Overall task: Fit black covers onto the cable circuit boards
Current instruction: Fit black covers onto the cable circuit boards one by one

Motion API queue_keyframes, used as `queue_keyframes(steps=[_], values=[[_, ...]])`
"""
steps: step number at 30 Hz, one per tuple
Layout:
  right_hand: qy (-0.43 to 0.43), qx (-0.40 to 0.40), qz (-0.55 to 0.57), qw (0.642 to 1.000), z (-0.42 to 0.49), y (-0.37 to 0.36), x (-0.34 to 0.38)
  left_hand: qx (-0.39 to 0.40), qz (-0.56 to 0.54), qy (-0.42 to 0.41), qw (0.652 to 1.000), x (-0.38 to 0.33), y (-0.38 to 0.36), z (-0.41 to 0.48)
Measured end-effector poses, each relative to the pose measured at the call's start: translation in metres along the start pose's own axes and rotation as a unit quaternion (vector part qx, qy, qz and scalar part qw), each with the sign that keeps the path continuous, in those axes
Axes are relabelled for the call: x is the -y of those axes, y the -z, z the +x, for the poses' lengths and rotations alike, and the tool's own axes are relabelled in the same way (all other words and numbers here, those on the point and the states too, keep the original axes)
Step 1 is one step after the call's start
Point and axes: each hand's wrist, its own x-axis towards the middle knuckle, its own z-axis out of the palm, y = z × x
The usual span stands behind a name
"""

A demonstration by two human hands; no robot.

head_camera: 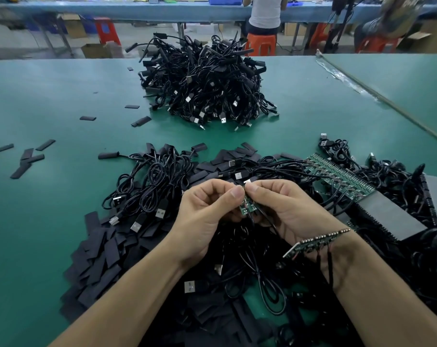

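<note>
My left hand [210,211] and my right hand [285,209] meet over the near pile, both pinching a small green circuit board [247,207] between thumbs and fingers. A black cable hangs down from that board. A strip of joined green boards [315,242] with cables lies across my right wrist. Flat black covers [99,261] are heaped at the lower left. A longer panel of green boards [342,175] with cables soldered on lies to the right.
A tall heap of finished black USB cables [207,81] stands at the middle of the green table [49,96]. Loose covers [27,159] are scattered at the left. A grey block [390,211] lies at the right. People sit on red stools beyond the far edge.
</note>
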Motion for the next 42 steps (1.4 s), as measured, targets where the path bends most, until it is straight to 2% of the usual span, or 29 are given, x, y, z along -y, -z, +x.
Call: queue_keyframes(steps=[4, 8, 11, 13, 16, 19, 24, 30, 33, 38, 42], values=[[-0.023, 0.013, 0.008, 1.0, -0.001, 0.0, 0.001, -0.001, 0.0, -0.001, 1.0, 0.0, -0.001, 0.0], [-0.028, 0.024, -0.031, 0.999, -0.001, 0.002, -0.001, -0.003, 0.006, -0.004, 1.0, 0.0, 0.0, -0.001], [-0.002, -0.003, -0.018, 1.0, 0.0, 0.0, -0.004, -0.016, 0.031, -0.014, 0.999, 0.001, 0.0, 0.0], [0.03, -0.045, -0.063, 0.997, -0.001, -0.002, -0.005, -0.03, 0.051, -0.03, 0.998, 0.003, 0.0, 0.0], [0.095, -0.104, -0.205, 0.969, -0.003, -0.001, -0.002, -0.05, 0.078, -0.047, 0.995, 0.006, 0.001, 0.0], [0.111, -0.102, -0.297, 0.943, -0.006, 0.004, 0.005, -0.051, 0.094, -0.053, 0.993, 0.007, 0.0, 0.0], [0.096, -0.075, -0.33, 0.936, -0.007, 0.011, 0.009, -0.052, 0.116, -0.054, 0.99, 0.007, -0.002, -0.001], [0.124, -0.097, -0.376, 0.913, -0.008, 0.016, 0.01, -0.061, 0.112, -0.046, 0.991, 0.008, -0.001, -0.002], [0.143, -0.108, -0.387, 0.904, -0.008, 0.015, 0.008, -0.077, 0.161, -0.058, 0.982, 0.009, -0.002, -0.002], [0.175, -0.124, -0.453, 0.866, -0.012, 0.013, 0.012, -0.088, 0.252, -0.093, 0.959, 0.011, -0.005, -0.001], [0.156, -0.106, -0.456, 0.869, -0.013, 0.014, 0.014, -0.076, 0.286, -0.106, 0.949, 0.013, -0.004, -0.002]])
